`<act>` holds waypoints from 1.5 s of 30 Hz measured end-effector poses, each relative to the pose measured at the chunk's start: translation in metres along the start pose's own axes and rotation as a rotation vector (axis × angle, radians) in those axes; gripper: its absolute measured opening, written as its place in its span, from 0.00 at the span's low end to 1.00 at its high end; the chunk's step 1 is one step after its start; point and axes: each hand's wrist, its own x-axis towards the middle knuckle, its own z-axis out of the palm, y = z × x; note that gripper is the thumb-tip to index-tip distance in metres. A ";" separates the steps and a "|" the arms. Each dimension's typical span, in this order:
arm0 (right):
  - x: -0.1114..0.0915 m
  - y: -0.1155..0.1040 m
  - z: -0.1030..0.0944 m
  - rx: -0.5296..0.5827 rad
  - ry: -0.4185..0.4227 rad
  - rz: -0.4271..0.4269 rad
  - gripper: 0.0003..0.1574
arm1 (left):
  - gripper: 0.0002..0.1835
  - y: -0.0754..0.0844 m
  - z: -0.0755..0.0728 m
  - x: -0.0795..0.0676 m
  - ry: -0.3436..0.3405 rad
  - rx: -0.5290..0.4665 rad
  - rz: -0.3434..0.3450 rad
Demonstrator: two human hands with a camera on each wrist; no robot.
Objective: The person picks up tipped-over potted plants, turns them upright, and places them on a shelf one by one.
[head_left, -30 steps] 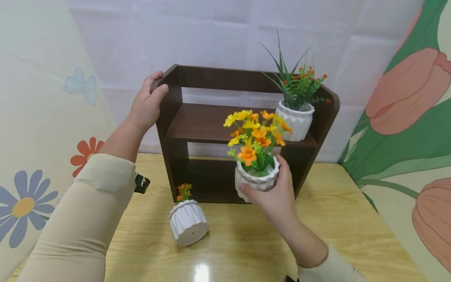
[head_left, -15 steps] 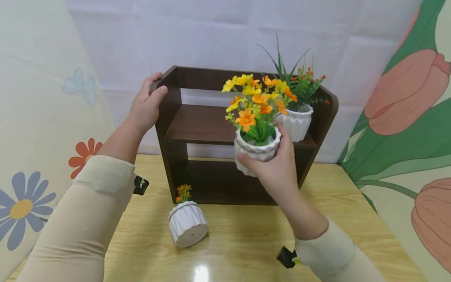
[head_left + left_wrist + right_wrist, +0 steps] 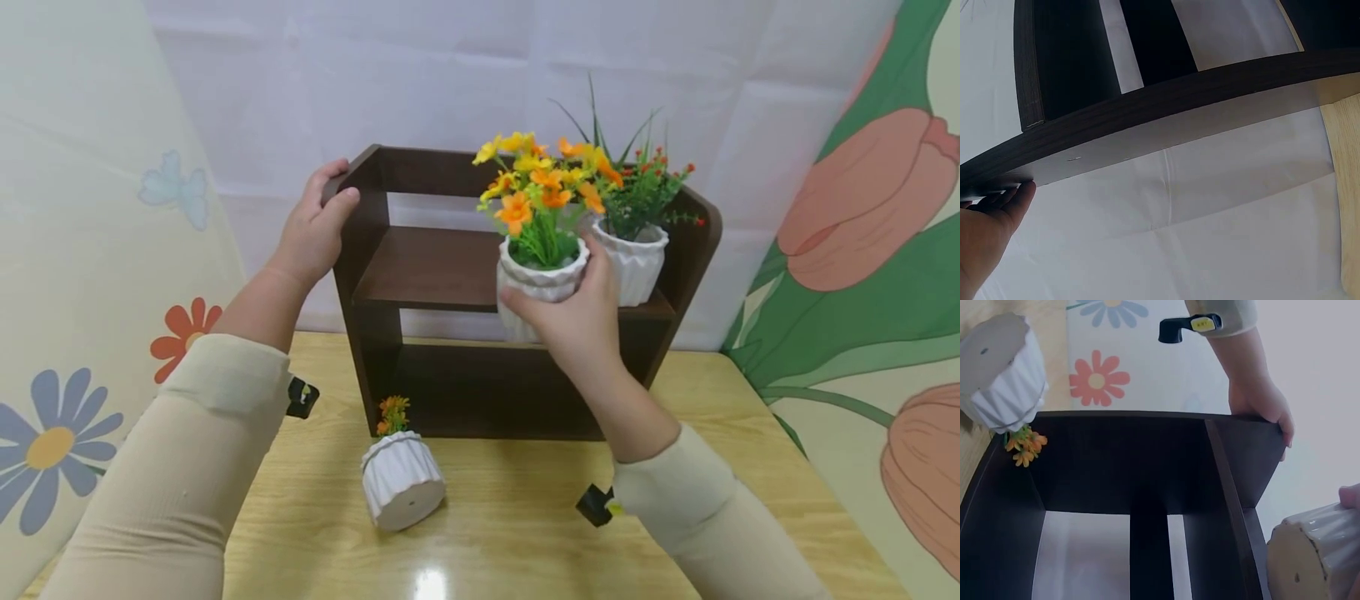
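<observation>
My right hand (image 3: 577,308) grips a white ribbed flowerpot (image 3: 542,279) with yellow and orange flowers, held up in front of the upper shelf board (image 3: 427,267). In the right wrist view the underside of this held pot (image 3: 1300,562) shows. My left hand (image 3: 311,229) holds the top of the left side panel of a dark brown shelf (image 3: 352,250); in the left wrist view its fingers (image 3: 1021,199) lie against that panel. A second white pot (image 3: 633,262), with grassy leaves and red blooms, stands at the right on the upper board.
A third white pot (image 3: 403,483) with small orange flowers lies tipped on the wooden table (image 3: 510,517), its base toward me, near the shelf's lower left front. A white cloth (image 3: 480,75) hangs behind the shelf. Flower-patterned panels (image 3: 862,275) flank both sides.
The right hand has lifted the pot of yellow and orange flowers from low before the shelf to the upper board's level. The left hand keeps its hold on the side panel.
</observation>
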 end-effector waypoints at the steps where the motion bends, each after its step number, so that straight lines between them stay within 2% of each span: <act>1: 0.002 -0.001 0.002 -0.004 0.006 0.002 0.70 | 0.31 0.000 0.000 0.000 0.001 -0.002 0.000; 9: 0.018 -0.002 0.016 -0.034 0.063 -0.011 0.67 | 0.31 -0.001 0.001 0.000 0.005 -0.005 0.006; 20: 0.037 0.006 0.029 -0.135 0.144 -0.002 0.66 | 0.31 0.001 0.002 0.001 -0.001 -0.011 0.014; 32: 0.049 0.011 0.037 -0.118 0.145 0.053 0.66 | 0.31 0.001 0.002 0.001 0.010 0.006 0.015; 45: 0.054 0.017 0.047 -0.155 0.175 0.052 0.66 | 0.31 0.000 0.000 -0.001 0.002 0.002 0.005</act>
